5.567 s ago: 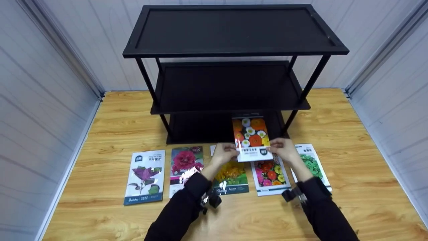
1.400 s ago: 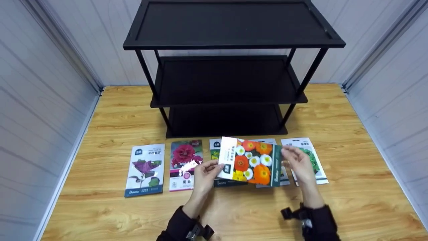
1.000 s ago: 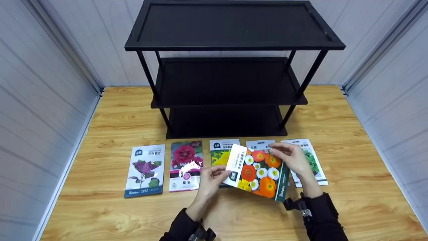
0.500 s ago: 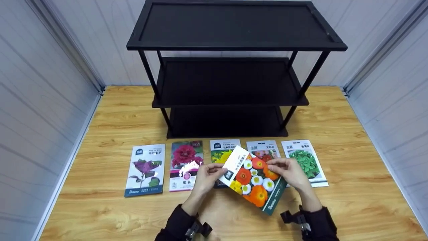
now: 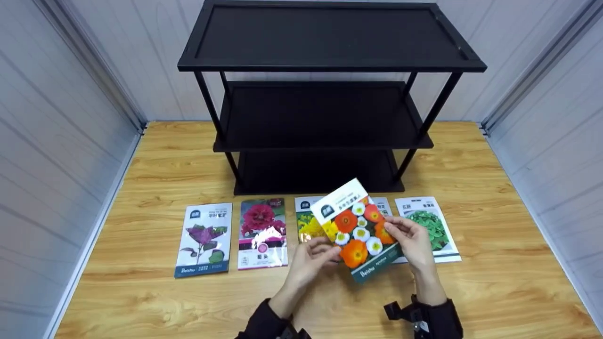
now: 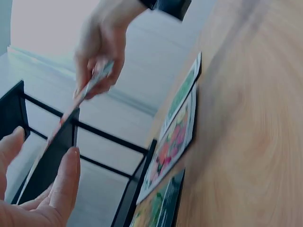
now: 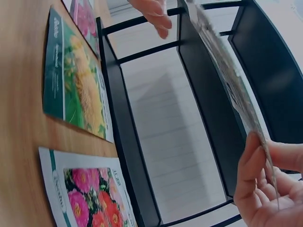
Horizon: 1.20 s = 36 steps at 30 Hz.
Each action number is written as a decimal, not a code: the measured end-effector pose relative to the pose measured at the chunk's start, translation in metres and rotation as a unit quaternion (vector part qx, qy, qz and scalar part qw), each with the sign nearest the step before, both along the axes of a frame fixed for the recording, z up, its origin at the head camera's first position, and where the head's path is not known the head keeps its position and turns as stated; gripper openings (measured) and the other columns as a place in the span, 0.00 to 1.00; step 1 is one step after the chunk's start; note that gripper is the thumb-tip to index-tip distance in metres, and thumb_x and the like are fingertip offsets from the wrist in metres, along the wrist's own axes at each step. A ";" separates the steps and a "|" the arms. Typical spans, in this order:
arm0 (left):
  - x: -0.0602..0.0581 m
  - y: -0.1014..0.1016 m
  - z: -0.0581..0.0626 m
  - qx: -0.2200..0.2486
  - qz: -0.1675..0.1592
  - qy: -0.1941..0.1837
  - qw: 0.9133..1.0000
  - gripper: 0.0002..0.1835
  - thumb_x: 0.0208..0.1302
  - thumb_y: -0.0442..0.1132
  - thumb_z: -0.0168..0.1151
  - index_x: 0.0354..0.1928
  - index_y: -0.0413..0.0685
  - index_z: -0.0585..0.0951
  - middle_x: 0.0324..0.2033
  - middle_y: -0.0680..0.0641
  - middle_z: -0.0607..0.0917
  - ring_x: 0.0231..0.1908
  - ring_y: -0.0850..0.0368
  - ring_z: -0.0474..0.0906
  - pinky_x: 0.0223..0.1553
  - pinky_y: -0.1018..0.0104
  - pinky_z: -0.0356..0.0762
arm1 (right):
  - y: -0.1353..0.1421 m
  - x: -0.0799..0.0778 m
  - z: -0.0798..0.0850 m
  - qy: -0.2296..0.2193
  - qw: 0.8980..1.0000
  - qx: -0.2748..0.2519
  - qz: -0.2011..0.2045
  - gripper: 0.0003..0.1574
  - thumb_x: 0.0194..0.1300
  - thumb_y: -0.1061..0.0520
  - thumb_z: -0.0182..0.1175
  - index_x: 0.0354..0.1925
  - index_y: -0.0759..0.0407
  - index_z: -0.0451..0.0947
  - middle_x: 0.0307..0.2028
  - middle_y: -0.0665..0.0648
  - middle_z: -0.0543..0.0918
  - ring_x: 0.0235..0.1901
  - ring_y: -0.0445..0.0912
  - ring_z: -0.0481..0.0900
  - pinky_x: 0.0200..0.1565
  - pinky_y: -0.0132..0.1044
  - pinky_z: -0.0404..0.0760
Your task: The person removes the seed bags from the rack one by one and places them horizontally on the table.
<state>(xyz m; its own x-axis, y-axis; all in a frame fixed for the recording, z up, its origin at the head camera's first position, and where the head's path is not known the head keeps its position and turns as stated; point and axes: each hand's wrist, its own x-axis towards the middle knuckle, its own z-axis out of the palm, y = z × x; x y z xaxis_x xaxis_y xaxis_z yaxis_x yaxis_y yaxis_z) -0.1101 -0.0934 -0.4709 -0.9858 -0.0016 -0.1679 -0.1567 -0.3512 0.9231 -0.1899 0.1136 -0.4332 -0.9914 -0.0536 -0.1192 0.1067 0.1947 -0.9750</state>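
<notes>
My right hand (image 5: 413, 241) pinches a seed packet (image 5: 360, 230) with orange and white poppies by its right edge. The packet is raised over the row of packets, tilted, its white label end towards the shelf. In the right wrist view it appears edge-on between the right thumb and fingers (image 7: 251, 175). My left hand (image 5: 308, 261) is close to the packet's lower left edge. Its thumb and fingers (image 6: 68, 179) stand apart with a gap to the packet in the left wrist view. Behind the held packet, a yellow-flower packet (image 5: 308, 226) and a zinnia-like packet (image 7: 90, 194) lie partly covered.
A purple-flower packet (image 5: 202, 240), a magenta-flower packet (image 5: 261, 230) and a green-leaf packet (image 5: 428, 228) lie in the same row on the wooden table (image 5: 155, 301). The black three-tier shelf (image 5: 325, 113) stands behind them, with pale walls (image 5: 61, 155) on both sides.
The poppy packet came away from the bottom shelf and was turned from upside down to nearly upright. Within the last half second, my left hand let go of its edge and moved lower right.
</notes>
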 end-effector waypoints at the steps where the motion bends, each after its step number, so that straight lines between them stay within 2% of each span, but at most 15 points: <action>1: 0.001 0.002 0.001 0.003 -0.004 0.000 1.000 0.22 0.55 0.34 0.61 0.47 0.23 0.69 0.31 0.36 0.81 0.30 0.47 0.80 0.39 0.48 0.75 | 0.000 0.000 -0.001 0.007 1.000 -0.006 0.000 0.16 0.55 0.63 0.61 0.41 0.73 0.76 0.37 0.60 0.80 0.32 0.42 0.75 0.35 0.28 0.75; 3: 0.003 0.006 0.002 0.012 -0.005 0.005 1.000 0.17 0.56 0.30 0.59 0.44 0.23 0.70 0.30 0.34 0.81 0.29 0.46 0.80 0.37 0.48 0.75 | 0.002 -0.001 -0.009 0.023 0.999 -0.031 0.002 0.17 0.54 0.61 0.62 0.41 0.71 0.76 0.37 0.59 0.80 0.33 0.42 0.75 0.35 0.28 0.75; 4: 0.004 0.007 0.002 0.014 -0.001 0.005 1.000 0.16 0.56 0.29 0.59 0.43 0.23 0.71 0.30 0.34 0.81 0.28 0.47 0.80 0.37 0.48 0.76 | 0.005 -0.004 -0.020 0.033 0.998 -0.044 0.002 0.18 0.54 0.60 0.63 0.41 0.70 0.77 0.36 0.59 0.80 0.33 0.43 0.75 0.35 0.27 0.75; 7: 0.005 0.008 0.003 0.016 0.015 0.007 1.000 0.11 0.56 0.26 0.57 0.40 0.23 0.73 0.28 0.33 0.81 0.25 0.50 0.80 0.33 0.52 0.78 | 0.017 -0.016 -0.059 0.058 0.995 -0.079 0.007 0.18 0.53 0.58 0.64 0.41 0.66 0.78 0.38 0.60 0.80 0.34 0.44 0.75 0.35 0.27 0.75; 10: 0.005 0.006 0.003 0.010 0.032 0.005 0.999 0.10 0.56 0.26 0.57 0.38 0.23 0.74 0.26 0.35 0.81 0.23 0.55 0.79 0.31 0.57 0.79 | 0.030 -0.030 -0.104 0.066 0.995 -0.074 -0.004 0.18 0.53 0.57 0.64 0.42 0.65 0.78 0.39 0.61 0.80 0.36 0.47 0.76 0.37 0.28 0.76; 14: 0.003 0.002 0.001 -0.010 0.047 0.007 0.999 0.10 0.56 0.26 0.57 0.38 0.23 0.75 0.25 0.38 0.81 0.23 0.57 0.78 0.30 0.58 0.79 | 0.036 -0.030 -0.129 0.052 0.996 -0.076 -0.010 0.19 0.52 0.56 0.65 0.42 0.65 0.77 0.38 0.62 0.80 0.35 0.48 0.77 0.34 0.30 0.78; 16: 0.001 0.000 -0.001 -0.024 0.051 0.011 0.998 0.11 0.56 0.26 0.57 0.39 0.23 0.75 0.25 0.38 0.81 0.22 0.58 0.77 0.30 0.56 0.79 | 0.036 -0.024 -0.130 0.038 0.995 -0.090 -0.012 0.19 0.52 0.58 0.65 0.41 0.66 0.76 0.35 0.64 0.80 0.32 0.48 0.78 0.31 0.31 0.79; 17: 0.001 -0.001 -0.002 -0.031 0.052 0.013 0.998 0.11 0.56 0.26 0.57 0.39 0.23 0.75 0.26 0.39 0.81 0.22 0.58 0.77 0.30 0.55 0.79 | 0.032 -0.016 -0.115 0.038 0.993 -0.111 0.000 0.17 0.52 0.59 0.64 0.41 0.66 0.76 0.34 0.63 0.80 0.30 0.47 0.78 0.30 0.31 0.79; 23: 0.002 -0.002 -0.007 -0.052 0.043 0.013 0.998 0.10 0.57 0.26 0.56 0.39 0.23 0.75 0.26 0.38 0.81 0.23 0.56 0.77 0.30 0.51 0.78 | 0.028 0.004 -0.111 0.012 0.991 -0.132 -0.011 0.16 0.52 0.61 0.64 0.39 0.67 0.76 0.30 0.62 0.80 0.26 0.45 0.78 0.26 0.32 0.79; 24: 0.003 -0.003 -0.006 -0.055 0.037 0.013 0.998 0.10 0.57 0.26 0.56 0.38 0.22 0.75 0.26 0.37 0.81 0.23 0.54 0.77 0.30 0.50 0.78 | 0.030 0.001 -0.124 0.002 0.992 -0.120 -0.027 0.17 0.51 0.60 0.65 0.40 0.67 0.76 0.30 0.61 0.81 0.27 0.45 0.78 0.26 0.32 0.79; 26: 0.003 -0.003 -0.003 -0.058 0.022 0.014 0.998 0.10 0.57 0.25 0.55 0.39 0.21 0.75 0.26 0.34 0.80 0.25 0.47 0.78 0.32 0.46 0.76 | 0.031 0.004 -0.121 -0.004 0.992 -0.127 -0.027 0.16 0.51 0.60 0.65 0.39 0.66 0.76 0.29 0.59 0.81 0.26 0.43 0.78 0.26 0.31 0.78; 27: 0.004 -0.003 0.000 -0.060 0.013 0.016 0.998 0.11 0.58 0.25 0.54 0.39 0.20 0.74 0.27 0.32 0.80 0.26 0.42 0.78 0.33 0.44 0.75 | 0.030 0.008 -0.110 0.002 0.989 -0.146 -0.012 0.15 0.52 0.60 0.64 0.39 0.65 0.76 0.29 0.58 0.81 0.27 0.42 0.78 0.27 0.30 0.78; 29: 0.005 -0.004 0.004 -0.064 -0.003 0.017 0.998 0.12 0.60 0.26 0.52 0.41 0.19 0.73 0.30 0.29 0.79 0.30 0.35 0.77 0.35 0.41 0.73 | 0.035 0.009 -0.106 0.006 0.989 -0.148 -0.003 0.13 0.53 0.60 0.63 0.39 0.64 0.77 0.29 0.56 0.82 0.27 0.41 0.78 0.27 0.29 0.78; 33: 0.005 -0.010 0.002 -0.082 -0.009 0.021 0.996 0.15 0.64 0.30 0.48 0.45 0.20 0.71 0.35 0.28 0.78 0.35 0.31 0.74 0.38 0.43 0.73 | 0.051 0.013 -0.088 0.001 0.993 -0.116 -0.015 0.12 0.55 0.60 0.62 0.39 0.64 0.76 0.29 0.53 0.82 0.28 0.40 0.77 0.29 0.28 0.77; 36: 0.004 -0.017 -0.007 -0.097 0.006 0.014 0.995 0.18 0.67 0.35 0.46 0.47 0.22 0.71 0.37 0.30 0.78 0.37 0.34 0.74 0.39 0.46 0.74 | 0.069 0.011 -0.089 -0.022 0.997 -0.062 -0.050 0.12 0.54 0.58 0.63 0.39 0.60 0.77 0.28 0.50 0.82 0.28 0.38 0.77 0.30 0.26 0.75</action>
